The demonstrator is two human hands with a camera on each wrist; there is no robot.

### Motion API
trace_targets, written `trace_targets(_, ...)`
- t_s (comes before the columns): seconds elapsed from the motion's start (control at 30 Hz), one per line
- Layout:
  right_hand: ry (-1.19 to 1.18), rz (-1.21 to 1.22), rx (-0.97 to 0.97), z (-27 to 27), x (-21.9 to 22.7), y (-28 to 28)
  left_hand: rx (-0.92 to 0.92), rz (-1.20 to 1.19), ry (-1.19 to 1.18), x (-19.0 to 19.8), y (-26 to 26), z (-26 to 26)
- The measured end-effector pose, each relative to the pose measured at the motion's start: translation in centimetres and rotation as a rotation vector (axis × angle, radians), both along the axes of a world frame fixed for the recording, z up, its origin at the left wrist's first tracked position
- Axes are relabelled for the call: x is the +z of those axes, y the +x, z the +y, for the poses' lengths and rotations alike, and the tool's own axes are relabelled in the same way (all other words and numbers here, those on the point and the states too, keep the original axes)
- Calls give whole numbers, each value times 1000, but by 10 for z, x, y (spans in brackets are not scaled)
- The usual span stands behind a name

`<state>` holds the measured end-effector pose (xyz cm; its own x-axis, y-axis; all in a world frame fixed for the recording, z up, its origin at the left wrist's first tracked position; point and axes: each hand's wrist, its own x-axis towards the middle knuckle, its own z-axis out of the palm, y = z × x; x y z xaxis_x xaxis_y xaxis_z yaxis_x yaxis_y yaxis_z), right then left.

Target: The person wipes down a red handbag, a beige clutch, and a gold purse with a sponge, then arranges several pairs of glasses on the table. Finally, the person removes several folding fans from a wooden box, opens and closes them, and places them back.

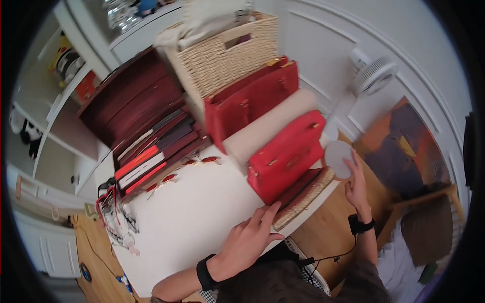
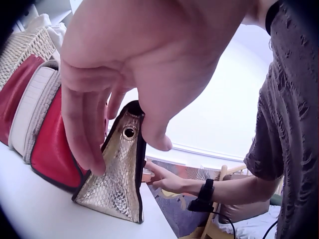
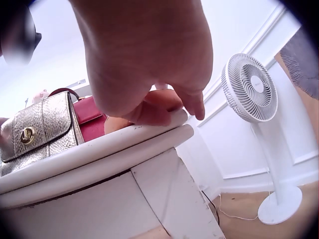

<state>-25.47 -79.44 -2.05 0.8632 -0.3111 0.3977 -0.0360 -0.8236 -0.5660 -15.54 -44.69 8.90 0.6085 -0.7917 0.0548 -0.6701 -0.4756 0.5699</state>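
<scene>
At the white table's front edge, my left hand (image 1: 247, 245) lies over the near end of a gold snakeskin-textured bag (image 1: 303, 199). In the left wrist view its fingers are on one side of the bag (image 2: 119, 174) and its thumb on the other, fairly straight. Beside the table's right corner, my right hand (image 1: 357, 187) has its fingers extended along the edge of a round grey disc (image 1: 339, 157). The right wrist view shows that hand (image 3: 149, 64) touching an orange-brown item (image 3: 167, 99) on the corner, its fingertips partly hidden.
Red bags (image 1: 290, 156) and a beige roll-shaped item (image 1: 273, 123) stand behind, before a wicker basket (image 1: 227, 58). An open dark red case (image 1: 136, 101) is at left, with sunglasses (image 1: 209, 159) nearby. A white fan (image 3: 251, 87) stands beyond the table.
</scene>
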Motion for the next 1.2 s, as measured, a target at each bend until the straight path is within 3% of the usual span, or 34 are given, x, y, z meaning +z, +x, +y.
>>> trace_targets(0.17, -57, -55, -29, -4, -13, -6, -4, 56, 4, -2, 5, 27)
trace_targets(0.23, 180, -80, -43, -6, -13, -10, 13, 27, 12, -6, 5, 41)
trace_targets(0.3, 235, -93, -4, -6, -6, -16, 23, -3, 27, -11, 7, 60)
trace_targets(0.4, 193, -99, -53, 5, 11, -25, 68, 57, 73, -19, 16, 102)
trace_targets(0.47, -94, -126, -176, 20, 33, -30, 198, 34, 63, -23, 29, 129)
trace_targets(0.53, -154, -132, -258, 41, 58, -38, 308, -80, 106, -26, 50, 144)
trace_targets(0.6, -219, -258, -395, 79, 90, -38, 213, -247, 84, -38, 79, 145)
trace_targets(0.67, -146, -348, -326, 118, 111, -34, -4, -341, -12, -59, 115, 134)
trace_targets(0.77, -67, -442, -216, 214, 143, -13, 49, -519, -42, -90, 149, 102)
trace_targets(0.83, -75, -311, 80, 258, 152, 1, 163, -749, 10, -105, 164, 86)
trace_targets(0.9, -28, -266, 122, 293, 156, 14, 157, -749, 99, -117, 170, 76)
trace_targets(0.93, 25, -215, 162, 304, 157, 22, 149, -743, 193, -116, 170, 75)
trace_targets(1.07, 16, -39, 204, 325, 147, 54, 219, -731, 177, -120, 145, 78)
trace_targets(1.13, -254, 69, 254, 323, 123, 79, 230, -638, 140, -117, 130, 87)
trace_targets(1.2, -276, 109, 217, 326, 105, 108, 246, -554, 102, -113, 120, 103)
